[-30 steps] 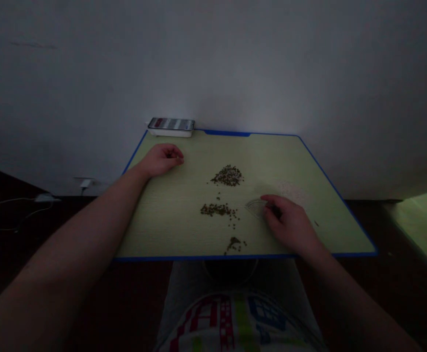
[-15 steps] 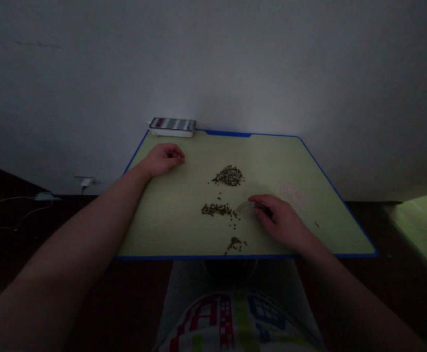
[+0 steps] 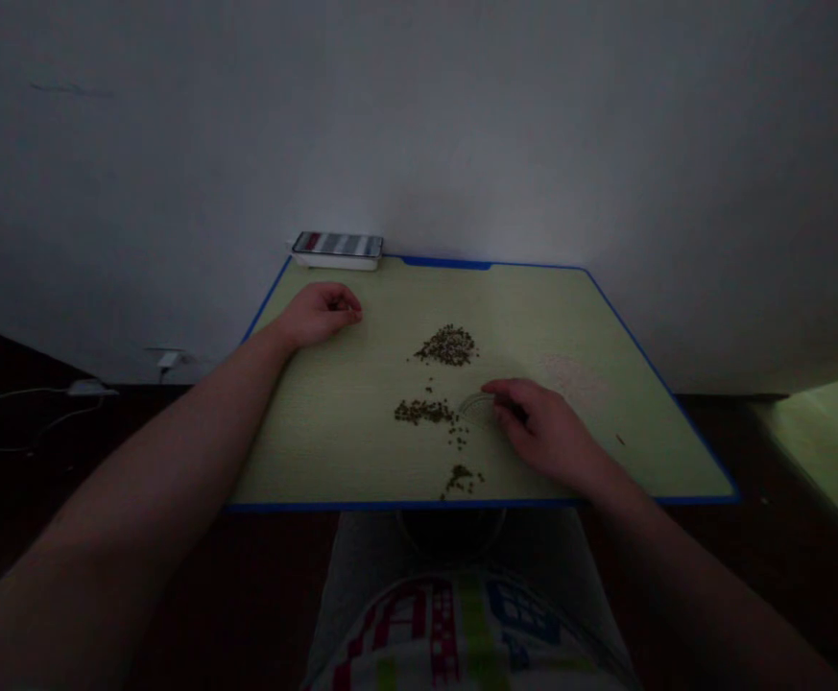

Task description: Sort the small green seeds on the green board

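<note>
The right hand [image 3: 544, 429] pinched a clear curved piece [image 3: 472, 408], just beside the middle row of grains [image 3: 422, 412]. A low edge and gentle strokes seemed best, so grains would not scatter. The left hand [image 3: 320, 313] was half curled above the board [image 3: 361, 470]; whether it held something, I could not tell.

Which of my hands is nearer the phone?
Left. Your left hand is just in front of the phone; your right hand is farther away, nearer you and to the right.
</note>
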Demonstrator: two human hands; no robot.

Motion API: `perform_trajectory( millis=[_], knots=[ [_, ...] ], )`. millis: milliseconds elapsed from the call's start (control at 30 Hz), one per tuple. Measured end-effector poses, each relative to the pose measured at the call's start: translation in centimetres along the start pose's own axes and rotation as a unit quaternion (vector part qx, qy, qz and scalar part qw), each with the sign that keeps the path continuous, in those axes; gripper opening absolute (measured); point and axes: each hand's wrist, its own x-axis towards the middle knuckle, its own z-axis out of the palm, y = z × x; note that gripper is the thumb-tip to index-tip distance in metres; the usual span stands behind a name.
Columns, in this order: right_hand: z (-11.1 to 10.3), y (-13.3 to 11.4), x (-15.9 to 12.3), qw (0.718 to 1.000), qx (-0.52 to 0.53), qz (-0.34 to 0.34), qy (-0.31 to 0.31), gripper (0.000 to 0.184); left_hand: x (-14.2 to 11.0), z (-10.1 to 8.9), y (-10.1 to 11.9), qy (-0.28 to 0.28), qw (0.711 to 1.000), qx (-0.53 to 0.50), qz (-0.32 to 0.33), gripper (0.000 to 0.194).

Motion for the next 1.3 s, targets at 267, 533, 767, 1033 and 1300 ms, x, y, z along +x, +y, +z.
perform_trajectory(
  millis=[267,533,767,1033,1300],
  knots=[
    [0.0,-0.1,-0.6,1.000,0.019,0.005,-0.016,0.030,0.0,0.0,-0.1,-0.005,1.000,-0.008,-0.011,0.022],
    [0.7,-0.6,-0.8,1.000,0.006,0.025,0.013,0.033,0.0,0.0,-0.1,-0.006,1.000,-0.012,-0.007,0.020],
    [0.7,-0.3,-1.0,0.999,0.013,0.040,0.028,0.034,0.0,0.0,-0.1,-0.004,1.000,-0.012,0.002,0.021],
    [1.2,-1.0,-0.9,0.998,0.007,0.050,0.040,0.036,0.0,0.0,0.0,-0.005,1.000,-0.001,-0.008,0.019],
    [0.8,-0.5,-0.8,0.995,-0.005,0.088,0.054,0.036,0.0,0.1,-0.2,0.000,1.000,-0.015,-0.015,0.020]
  ],
)
